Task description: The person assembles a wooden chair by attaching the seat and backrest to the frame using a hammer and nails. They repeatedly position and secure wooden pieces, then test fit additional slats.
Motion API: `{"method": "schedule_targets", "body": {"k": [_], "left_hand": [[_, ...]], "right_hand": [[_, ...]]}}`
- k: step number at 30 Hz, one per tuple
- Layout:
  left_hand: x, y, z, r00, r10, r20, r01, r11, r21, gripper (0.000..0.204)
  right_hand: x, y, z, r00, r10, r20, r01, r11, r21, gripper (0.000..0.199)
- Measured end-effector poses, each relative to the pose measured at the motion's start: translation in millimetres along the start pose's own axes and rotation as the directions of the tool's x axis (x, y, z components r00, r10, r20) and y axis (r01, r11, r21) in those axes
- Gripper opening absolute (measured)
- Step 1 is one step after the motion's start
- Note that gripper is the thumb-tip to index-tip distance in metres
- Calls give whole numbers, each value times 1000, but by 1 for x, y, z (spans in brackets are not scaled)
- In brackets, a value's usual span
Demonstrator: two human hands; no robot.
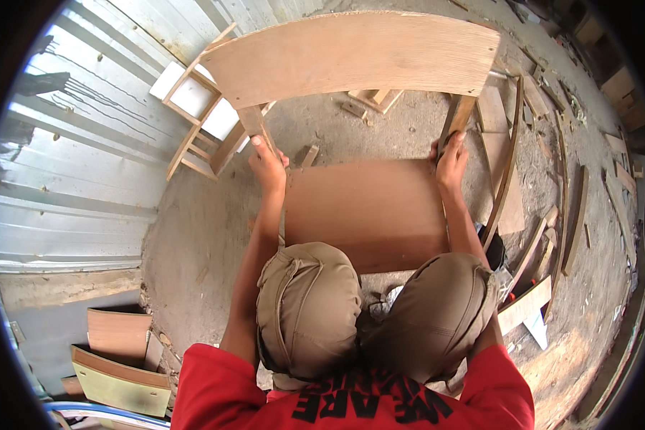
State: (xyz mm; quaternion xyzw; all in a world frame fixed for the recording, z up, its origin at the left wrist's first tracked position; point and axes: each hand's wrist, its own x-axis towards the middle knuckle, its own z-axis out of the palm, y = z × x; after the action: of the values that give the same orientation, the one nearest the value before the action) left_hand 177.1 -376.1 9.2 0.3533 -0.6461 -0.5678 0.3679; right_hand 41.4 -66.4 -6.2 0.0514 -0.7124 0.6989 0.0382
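Observation:
A wooden chair stands in front of my knees, with a flat seat panel and a wide plywood backrest on two uprights. My left hand is wrapped round the left upright, just below the backrest. On the other side, my right hand grips the right upright at about the same height. Both thumbs lie up along the wood, and the other fingers are partly hidden behind it. The chair's lower legs are mostly hidden by the seat and my knees.
A wooden frame leans by the corrugated metal wall at left. Offcuts and long strips litter the floor at right. Curved panels lie at lower left. A small wooden piece sits behind the seat.

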Motion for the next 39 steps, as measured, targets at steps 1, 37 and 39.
{"method": "schedule_targets", "body": {"k": [1, 37, 39], "left_hand": [[0, 1, -3, 999, -44, 24, 43, 999, 29, 84], [-40, 267, 134, 599, 486, 637, -790, 229, 569, 85], [-34, 261, 138, 610, 513, 604, -780, 250, 574, 86]], "right_hand": [[-4, 0, -1, 1000, 23, -3, -23, 1000, 18, 72], [-66, -42, -35, 807, 549, 216, -346, 737, -581, 124], [-68, -40, -35, 828, 532, 177, -339, 727, -597, 122]]}}
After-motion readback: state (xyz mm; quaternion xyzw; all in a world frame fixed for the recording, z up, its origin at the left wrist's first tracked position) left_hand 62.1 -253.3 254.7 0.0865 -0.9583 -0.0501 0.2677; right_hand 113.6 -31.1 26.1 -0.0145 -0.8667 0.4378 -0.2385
